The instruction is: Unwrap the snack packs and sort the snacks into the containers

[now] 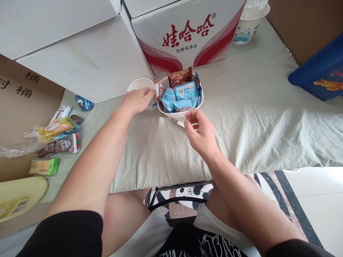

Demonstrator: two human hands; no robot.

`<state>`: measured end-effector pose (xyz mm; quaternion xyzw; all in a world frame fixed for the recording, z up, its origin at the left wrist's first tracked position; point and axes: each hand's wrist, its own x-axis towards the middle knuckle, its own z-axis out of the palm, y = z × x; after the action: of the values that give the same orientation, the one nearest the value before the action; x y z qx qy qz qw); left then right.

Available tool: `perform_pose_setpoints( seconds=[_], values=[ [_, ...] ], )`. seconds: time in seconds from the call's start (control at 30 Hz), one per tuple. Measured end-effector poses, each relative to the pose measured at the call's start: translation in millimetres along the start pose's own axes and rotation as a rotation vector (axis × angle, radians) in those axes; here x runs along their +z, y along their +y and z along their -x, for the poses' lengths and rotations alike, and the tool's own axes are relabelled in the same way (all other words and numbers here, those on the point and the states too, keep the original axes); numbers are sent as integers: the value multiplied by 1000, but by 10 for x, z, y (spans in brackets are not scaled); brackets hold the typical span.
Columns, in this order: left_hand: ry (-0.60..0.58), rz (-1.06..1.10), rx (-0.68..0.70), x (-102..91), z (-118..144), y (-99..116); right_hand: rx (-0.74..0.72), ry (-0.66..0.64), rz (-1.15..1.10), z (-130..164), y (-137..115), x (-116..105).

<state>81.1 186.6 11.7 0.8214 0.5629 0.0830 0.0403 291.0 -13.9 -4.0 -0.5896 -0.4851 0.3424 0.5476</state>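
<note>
On pale sheet, 12 o'clock | left hand (138,100) closed round empty paper cup (139,85) | right hand (199,130) pinching small white item, identity unclear | snack bowl (180,113) just right of cup | best steadied by rim.

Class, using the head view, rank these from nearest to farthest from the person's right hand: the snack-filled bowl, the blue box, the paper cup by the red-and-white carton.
1. snack-filled bowl, just above the right hand.
2. paper cup, far back, right of the carton.
3. blue box, at the right edge.

Left hand (138,100) hides the paper cup's (139,85) front.
</note>
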Motion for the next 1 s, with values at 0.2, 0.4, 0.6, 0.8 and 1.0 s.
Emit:
perform_pose_setpoints(
  seconds=[0.2, 0.4, 0.6, 0.8, 1.0],
  values=[
    [385, 155, 29, 3, 481, 138, -287, 87, 529, -75, 136, -95],
    [205, 74, 45, 113, 456, 155, -278, 42, 657, -175, 252, 37],
    [139, 45, 75, 118, 303, 260, -301, 61, 671, -280, 302, 70],
    [130, 43, 101, 94, 297, 265, -306, 163, 675, -309, 386, -161],
    [55, 55, 260, 96, 59, 737, -205, 309, 712, -282, 498, -797]
  ],
)
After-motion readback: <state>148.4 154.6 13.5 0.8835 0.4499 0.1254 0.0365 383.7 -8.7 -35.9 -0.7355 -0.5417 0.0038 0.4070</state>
